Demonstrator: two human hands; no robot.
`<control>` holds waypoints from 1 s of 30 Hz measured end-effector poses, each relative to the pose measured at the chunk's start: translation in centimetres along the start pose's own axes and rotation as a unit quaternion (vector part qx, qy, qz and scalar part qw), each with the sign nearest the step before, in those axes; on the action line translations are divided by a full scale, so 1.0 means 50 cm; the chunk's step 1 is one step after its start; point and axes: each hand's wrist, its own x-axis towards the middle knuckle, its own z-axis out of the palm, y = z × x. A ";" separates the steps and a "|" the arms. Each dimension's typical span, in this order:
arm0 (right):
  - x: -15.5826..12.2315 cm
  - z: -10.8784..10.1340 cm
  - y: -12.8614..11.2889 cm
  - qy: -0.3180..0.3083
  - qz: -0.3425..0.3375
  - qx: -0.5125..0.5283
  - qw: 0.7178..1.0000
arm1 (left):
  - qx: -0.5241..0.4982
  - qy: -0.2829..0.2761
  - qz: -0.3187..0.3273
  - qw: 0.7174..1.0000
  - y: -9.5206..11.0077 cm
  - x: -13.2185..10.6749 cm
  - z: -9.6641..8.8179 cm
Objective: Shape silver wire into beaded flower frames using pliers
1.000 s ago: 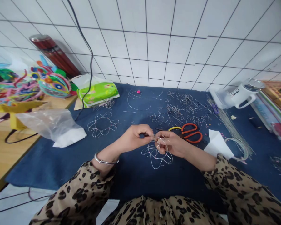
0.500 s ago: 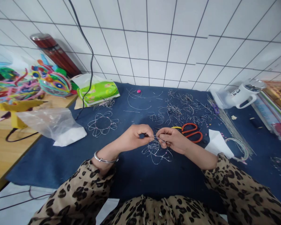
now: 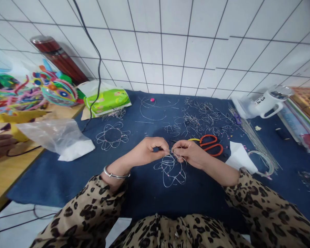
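Note:
Between my hands hangs a looped wire flower [image 3: 173,176] of thin silver wire with small pink marks along its ring. My left hand [image 3: 153,150] pinches wire at its upper edge between thumb and forefinger. Close beside it, my right hand [image 3: 187,153] is closed on the same wirework, with thin loops sticking out around its fingers. The exact spot gripped is hidden by the fingertips. A similar wire flower [image 3: 113,136] lies flat on the dark blue cloth [image 3: 144,206] to the left. Orange-handled scissors [image 3: 212,145] rest just behind my right hand.
Wire scraps [image 3: 198,119] litter the back of the cloth. On the left are a green tissue pack [image 3: 107,101], a plastic bag [image 3: 57,136], a yellow glue gun [image 3: 18,119] and another person's hand [image 3: 1,146]. A white mug [image 3: 268,101], straight wires [image 3: 258,141] and a wire coil [image 3: 270,163] sit right.
The wire flower has swung lower and slightly left beneath my hands, which stay nearly in place. Another person's hand has come into view at the left edge, by the glue gun.

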 end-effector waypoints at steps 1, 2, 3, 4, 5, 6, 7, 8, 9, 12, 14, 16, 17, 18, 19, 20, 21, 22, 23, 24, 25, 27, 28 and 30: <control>0.000 0.000 -0.001 -0.002 0.000 0.000 1.000 | -0.002 -0.001 0.000 1.000 0.000 0.000 0.000; 0.000 0.000 -0.001 -0.005 0.000 0.000 1.000 | -0.005 0.000 0.000 1.000 0.000 0.000 0.001; -0.001 0.000 -0.002 -0.008 0.000 -0.002 1.000 | -0.008 0.000 0.001 1.000 0.000 0.000 0.001; -0.001 0.001 -0.002 -0.011 0.000 -0.006 1.000 | -0.011 0.000 0.001 1.000 -0.001 0.000 0.002; -0.002 0.001 -0.003 -0.015 0.002 -0.011 1.000 | -0.013 0.000 0.001 1.000 -0.001 0.000 0.002; -0.002 0.002 -0.003 -0.019 0.004 -0.015 1.000 | -0.015 -0.001 0.002 1.000 0.000 0.000 0.003; -0.002 0.002 -0.003 -0.024 0.008 -0.019 0.999 | -0.016 -0.003 0.002 1.000 0.000 0.000 0.003; -0.002 0.003 -0.003 -0.029 0.013 -0.021 0.999 | -0.016 -0.004 0.002 1.000 0.000 0.000 0.003; -0.003 0.004 -0.003 -0.034 0.017 -0.022 0.999 | -0.016 -0.006 0.001 1.000 0.001 0.000 0.003; -0.002 0.005 -0.002 -0.044 0.023 -0.012 0.999 | -0.017 -0.011 -0.007 1.000 0.002 0.000 0.003; -0.001 0.003 0.001 -0.052 0.026 0.002 0.998 | -0.021 -0.015 -0.018 1.000 0.000 0.000 0.003; -0.001 0.001 0.004 -0.064 0.033 0.017 0.997 | -0.033 -0.018 -0.028 0.999 -0.002 0.000 0.005; 0.000 0.000 0.006 -0.070 0.038 0.024 0.997 | -0.043 -0.019 -0.035 0.998 -0.004 0.000 0.006; 0.000 -0.001 0.008 -0.074 0.042 0.030 0.996 | -0.053 -0.017 -0.041 0.998 -0.005 0.000 0.007; -0.001 -0.002 0.009 -0.077 0.045 0.034 0.995 | -0.065 -0.015 -0.046 0.997 -0.006 0.000 0.008; -0.001 -0.003 0.010 -0.077 0.047 0.037 0.995 | -0.079 -0.012 -0.052 0.995 -0.007 0.000 0.009; -0.001 -0.004 0.010 -0.077 0.049 0.040 0.995 | -0.094 -0.008 -0.057 0.994 -0.008 0.000 0.010; -0.001 -0.004 0.010 -0.078 0.050 0.042 0.995 | -0.109 -0.004 -0.061 0.992 -0.008 0.001 0.011; -0.002 -0.004 0.010 -0.078 0.052 0.044 0.995 | -0.123 -0.001 -0.066 0.990 -0.007 0.001 0.011; -0.002 -0.004 0.009 -0.079 0.054 0.046 0.994 | -0.136 -0.001 -0.071 0.988 -0.007 0.001 0.011; -0.002 -0.004 0.009 -0.081 0.056 0.047 0.994 | -0.146 -0.002 -0.075 0.986 -0.006 0.001 0.012; -0.002 -0.004 0.009 -0.085 0.058 0.051 0.993 | -0.162 -0.005 -0.080 0.983 -0.004 0.002 0.012; -0.002 -0.004 0.009 -0.088 0.059 0.053 0.993 | -0.170 -0.007 -0.083 0.982 -0.003 0.003 0.012; -0.001 -0.004 0.011 -0.094 0.058 0.058 0.992 | -0.186 -0.010 -0.088 0.979 -0.002 0.004 0.014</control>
